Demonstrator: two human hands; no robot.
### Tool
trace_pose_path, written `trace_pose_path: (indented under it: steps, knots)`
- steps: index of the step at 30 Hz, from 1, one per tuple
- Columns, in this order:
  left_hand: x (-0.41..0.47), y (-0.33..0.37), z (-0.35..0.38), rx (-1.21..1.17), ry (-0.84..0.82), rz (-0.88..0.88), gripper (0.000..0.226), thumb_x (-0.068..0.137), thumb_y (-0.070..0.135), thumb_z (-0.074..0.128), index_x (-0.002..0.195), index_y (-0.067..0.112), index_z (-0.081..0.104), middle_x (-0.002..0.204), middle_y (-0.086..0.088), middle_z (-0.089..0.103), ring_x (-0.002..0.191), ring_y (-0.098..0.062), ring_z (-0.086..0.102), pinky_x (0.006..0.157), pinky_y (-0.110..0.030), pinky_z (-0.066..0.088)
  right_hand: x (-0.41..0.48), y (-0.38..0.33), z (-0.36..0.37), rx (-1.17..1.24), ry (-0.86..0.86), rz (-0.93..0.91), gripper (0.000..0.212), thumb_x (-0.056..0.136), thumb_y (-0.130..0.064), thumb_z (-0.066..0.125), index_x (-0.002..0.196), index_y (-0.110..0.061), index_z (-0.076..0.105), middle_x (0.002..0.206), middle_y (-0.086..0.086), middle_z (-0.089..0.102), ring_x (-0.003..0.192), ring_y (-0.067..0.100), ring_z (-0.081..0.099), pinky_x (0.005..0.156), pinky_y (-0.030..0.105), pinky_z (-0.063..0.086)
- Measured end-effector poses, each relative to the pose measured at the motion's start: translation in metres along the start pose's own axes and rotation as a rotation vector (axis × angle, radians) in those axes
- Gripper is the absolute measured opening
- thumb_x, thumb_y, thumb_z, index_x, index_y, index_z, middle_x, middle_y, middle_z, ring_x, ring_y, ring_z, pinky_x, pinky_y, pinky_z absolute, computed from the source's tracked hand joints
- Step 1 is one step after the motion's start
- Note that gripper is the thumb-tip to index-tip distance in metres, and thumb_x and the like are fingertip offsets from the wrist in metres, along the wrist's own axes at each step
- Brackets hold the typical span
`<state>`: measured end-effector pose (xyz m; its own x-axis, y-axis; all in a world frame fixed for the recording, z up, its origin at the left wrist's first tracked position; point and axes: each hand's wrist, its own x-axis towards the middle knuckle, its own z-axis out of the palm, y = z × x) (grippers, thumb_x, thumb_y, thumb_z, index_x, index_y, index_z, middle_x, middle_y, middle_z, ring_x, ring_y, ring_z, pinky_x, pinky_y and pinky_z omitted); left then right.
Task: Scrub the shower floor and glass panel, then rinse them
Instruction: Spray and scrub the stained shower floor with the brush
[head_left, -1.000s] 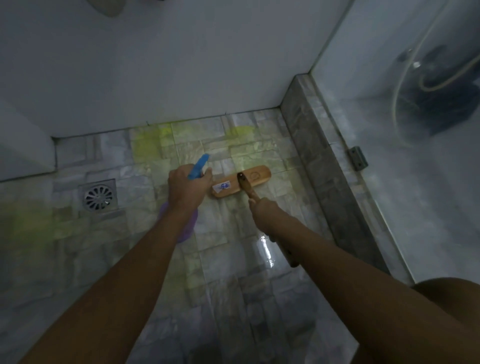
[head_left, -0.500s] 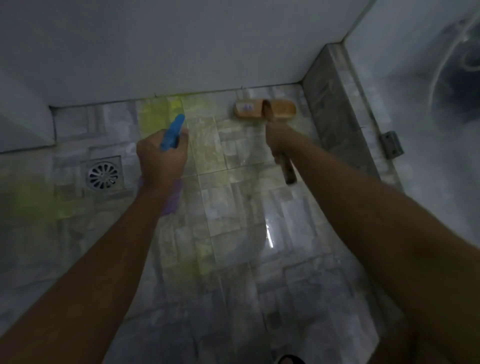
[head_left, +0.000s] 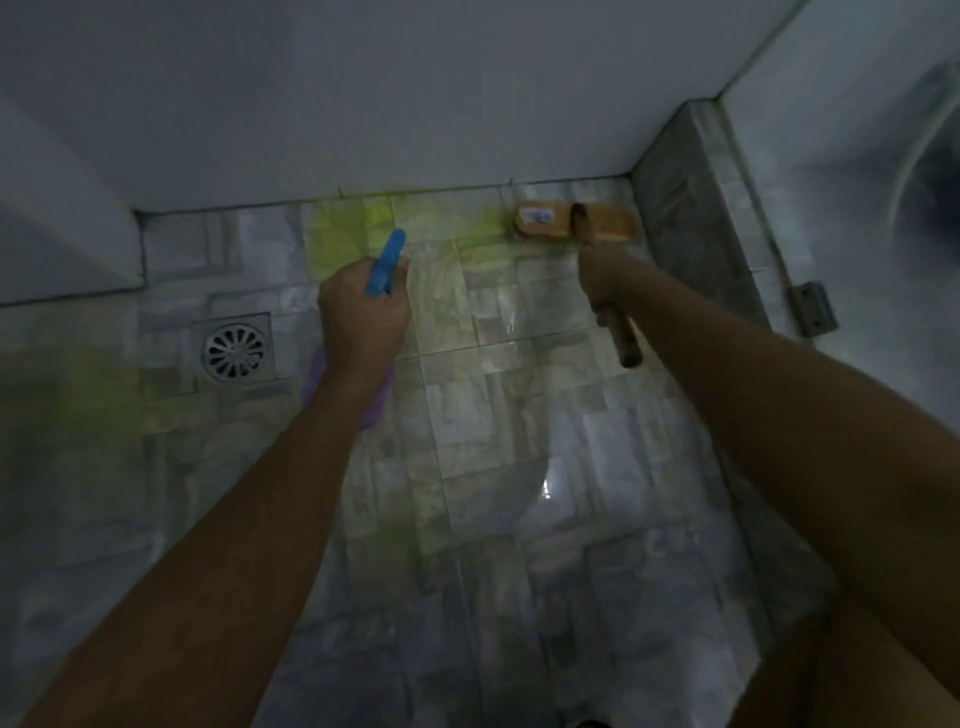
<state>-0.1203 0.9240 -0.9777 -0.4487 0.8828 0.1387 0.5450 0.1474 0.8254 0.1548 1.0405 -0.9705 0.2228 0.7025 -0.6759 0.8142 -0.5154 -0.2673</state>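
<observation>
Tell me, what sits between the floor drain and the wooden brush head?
In the head view, the left hand gripping a spray bottle, over yellow-green smeared tiles.

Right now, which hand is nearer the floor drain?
Left. The left hand, gripping the spray bottle, is just beside the drain; the right hand, holding the brush handle, is farther off near the curb.

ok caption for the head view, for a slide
Right hand holds a brush on the floor by the wall; left hand grips a spray bottle.
</observation>
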Motion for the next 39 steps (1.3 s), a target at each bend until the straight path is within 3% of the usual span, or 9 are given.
trace_pose_path:
  steps: [4,9,12,17,23,27,31,35,39]
  knots:
    - [-0.001,0.004,0.003,0.021,0.001,0.015,0.038,0.092,0.033,0.066,0.065,0.014,0.047,0.061,-0.004,0.044,0.053,-0.017,0.040,0.052,-0.027,0.027,-0.069,-0.075,0.027,0.046,0.015,-0.156,0.015,0.100,-0.010,0.036,0.108,-0.009,0.049,0.087,0.020,0.057,0.053,0.028,0.051,0.043,0.032,0.045]
    - [-0.002,-0.003,-0.025,0.007,0.070,-0.059,0.031,0.086,0.026,0.069,0.066,0.014,0.048,0.060,-0.005,0.046,0.053,-0.020,0.043,0.052,-0.029,0.029,-0.134,-0.071,0.082,-0.014,-0.108,-0.258,0.040,0.107,-0.026,0.028,0.143,-0.012,0.039,0.118,0.026,0.058,0.088,0.038,0.061,0.073,0.046,0.053]
    - [-0.004,-0.021,-0.053,0.122,0.072,-0.077,0.040,0.087,0.033,0.073,0.062,0.012,0.048,0.056,-0.006,0.047,0.051,-0.020,0.043,0.055,-0.027,0.028,-0.146,-0.046,0.096,-0.020,-0.103,-0.238,0.047,0.106,-0.038,0.028,0.130,-0.003,0.049,0.121,0.024,0.059,0.099,0.039,0.062,0.078,0.043,0.051]
    - [-0.003,-0.046,-0.085,0.136,0.045,-0.159,0.040,0.082,0.038,0.077,0.067,0.004,0.062,0.062,-0.009,0.059,0.058,-0.024,0.056,0.058,-0.032,0.042,-0.146,-0.074,0.100,-0.124,-0.073,-0.220,0.044,0.106,-0.038,0.032,0.120,-0.001,0.052,0.094,0.014,0.057,0.075,0.026,0.056,0.065,0.038,0.051]
    - [0.006,-0.048,-0.093,0.038,0.064,-0.242,0.044,0.080,0.037,0.080,0.059,0.011,0.052,0.055,0.000,0.048,0.054,-0.018,0.049,0.054,-0.031,0.039,-0.151,-0.113,0.112,-0.149,-0.086,-0.312,0.045,0.107,-0.025,0.022,0.136,0.002,0.043,0.127,0.027,0.053,0.106,0.040,0.057,0.085,0.045,0.046]
    - [0.007,-0.055,-0.094,0.050,0.037,-0.210,0.044,0.076,0.046,0.081,0.064,0.008,0.062,0.061,-0.008,0.061,0.058,-0.024,0.059,0.058,-0.035,0.048,-0.177,-0.087,0.128,-0.228,-0.177,-0.323,0.036,0.107,-0.030,0.031,0.119,-0.004,0.052,0.099,0.013,0.059,0.076,0.025,0.059,0.064,0.038,0.055]
    - [0.008,-0.060,-0.101,0.005,0.088,-0.197,0.042,0.077,0.042,0.081,0.061,0.011,0.058,0.058,-0.004,0.057,0.054,-0.021,0.055,0.059,-0.038,0.051,-0.192,-0.059,0.133,-0.142,-0.196,-0.219,0.040,0.104,-0.046,0.030,0.101,-0.012,0.050,0.082,0.007,0.058,0.061,0.020,0.057,0.043,0.030,0.046]
    - [0.002,-0.065,-0.107,-0.001,0.176,-0.165,0.040,0.080,0.039,0.078,0.063,0.010,0.058,0.057,-0.001,0.055,0.053,-0.017,0.052,0.059,-0.035,0.051,-0.137,-0.123,0.114,-0.122,-0.062,-0.266,0.024,0.105,-0.021,0.032,0.097,-0.008,0.050,0.097,0.017,0.059,0.059,0.022,0.051,0.045,0.030,0.046]
    - [-0.006,-0.065,-0.104,-0.027,0.196,-0.107,0.037,0.081,0.039,0.076,0.066,0.009,0.059,0.060,-0.007,0.060,0.055,-0.022,0.057,0.058,-0.038,0.052,-0.121,-0.194,0.127,-0.064,-0.079,-0.341,0.038,0.102,-0.014,0.031,0.131,0.002,0.049,0.099,0.013,0.056,0.058,0.015,0.041,0.047,0.028,0.038]
